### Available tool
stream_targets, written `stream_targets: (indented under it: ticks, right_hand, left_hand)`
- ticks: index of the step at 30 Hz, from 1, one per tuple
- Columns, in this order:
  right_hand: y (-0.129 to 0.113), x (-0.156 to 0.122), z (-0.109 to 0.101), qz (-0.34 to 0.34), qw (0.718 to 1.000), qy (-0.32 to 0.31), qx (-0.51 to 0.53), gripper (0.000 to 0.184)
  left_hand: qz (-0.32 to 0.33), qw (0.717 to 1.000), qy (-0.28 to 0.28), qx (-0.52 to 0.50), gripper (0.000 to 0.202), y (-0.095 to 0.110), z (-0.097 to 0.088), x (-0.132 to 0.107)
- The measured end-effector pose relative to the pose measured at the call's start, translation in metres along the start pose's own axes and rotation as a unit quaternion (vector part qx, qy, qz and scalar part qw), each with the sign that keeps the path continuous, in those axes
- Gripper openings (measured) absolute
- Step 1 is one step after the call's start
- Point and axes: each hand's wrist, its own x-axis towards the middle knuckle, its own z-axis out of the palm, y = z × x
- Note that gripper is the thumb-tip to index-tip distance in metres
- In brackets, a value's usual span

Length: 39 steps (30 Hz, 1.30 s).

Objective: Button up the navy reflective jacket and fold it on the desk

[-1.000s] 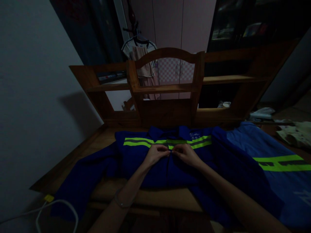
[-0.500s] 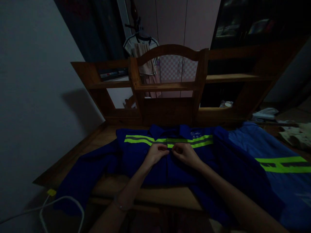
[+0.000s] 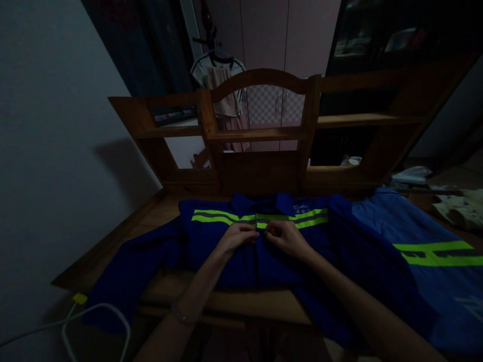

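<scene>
A dark blue work jacket [image 3: 234,266] with yellow-green and grey reflective bands lies spread on the wooden desk [image 3: 264,304], collar toward the back and sleeves out to both sides. At its front opening, just below the band, my left hand [image 3: 238,238] has thumb and fingers pinched on the jacket's edge. My right hand [image 3: 285,237] is close beside it, fingers curled and pinching the other side of the front placket. In the dim light, any button between the fingertips is too small to make out.
A lighter blue garment [image 3: 433,291] with reflective bands lies at the right, partly under the jacket's sleeve. A wooden shelf unit [image 3: 260,134] rises along the desk's back. A white cable [image 3: 113,307] loops at the lower left, near a wall [image 3: 56,151].
My left hand has shifted slightly left and its fingers have drawn closer together. My right hand keeps nearly the same place and pinch. The jacket lies as before.
</scene>
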Motion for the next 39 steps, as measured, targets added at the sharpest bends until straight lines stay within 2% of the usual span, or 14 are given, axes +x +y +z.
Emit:
stream_targets:
  ticks: [4, 10, 12, 16, 20, 22, 25, 28, 32, 35, 39]
  right_hand:
    - [0.0, -0.002, 0.0, -0.019, 1.0, -0.002, -0.02, 0.015]
    - [0.004, -0.003, 0.003, -0.04, 0.999, -0.007, -0.033, 0.013]
    - [0.003, -0.003, 0.003, -0.055, 0.997, -0.004, -0.05, 0.013]
    - [0.0, 0.0, 0.002, -0.089, 0.986, -0.029, -0.139, 0.012]
    - [-0.004, -0.001, 0.002, -0.098, 0.959, -0.061, -0.258, 0.007]
    - [-0.006, -0.002, 0.003, -0.095, 0.949, -0.067, -0.293, 0.007]
    - [-0.008, -0.004, 0.006, -0.091, 0.943, -0.062, -0.313, 0.007]
    - [-0.006, -0.006, 0.01, -0.082, 0.948, -0.043, -0.306, 0.008]
    - [0.001, -0.006, 0.013, -0.062, 0.966, -0.027, -0.251, 0.01]
    - [0.005, -0.003, 0.009, -0.069, 0.973, -0.03, -0.218, 0.01]
    - [0.006, 0.0, 0.0, -0.093, 0.984, -0.043, -0.143, 0.012]
  left_hand:
    - [-0.014, 0.999, -0.052, 0.0, 0.031, 0.005, -0.003, -0.001]
    - [0.049, 0.992, -0.106, 0.05, 0.034, 0.001, -0.006, -0.002]
    - [0.075, 0.99, -0.107, 0.055, 0.034, -0.001, -0.005, -0.004]
    - [0.105, 0.991, -0.061, 0.056, 0.03, -0.003, -0.001, -0.007]
    - [0.159, 0.983, 0.007, 0.095, 0.027, -0.007, 0.003, -0.01]
    - [0.207, 0.963, 0.047, 0.165, 0.022, -0.008, 0.007, -0.014]
    - [0.269, 0.919, 0.103, 0.268, 0.013, -0.006, 0.013, -0.023]
    - [0.314, 0.877, 0.132, 0.339, 0.009, -0.004, 0.02, -0.032]
    - [0.342, 0.842, 0.139, 0.394, 0.01, -0.007, 0.025, -0.035]
    - [0.361, 0.829, 0.136, 0.404, 0.011, -0.01, 0.026, -0.034]
    - [0.374, 0.831, 0.128, 0.391, 0.012, -0.011, 0.027, -0.033]
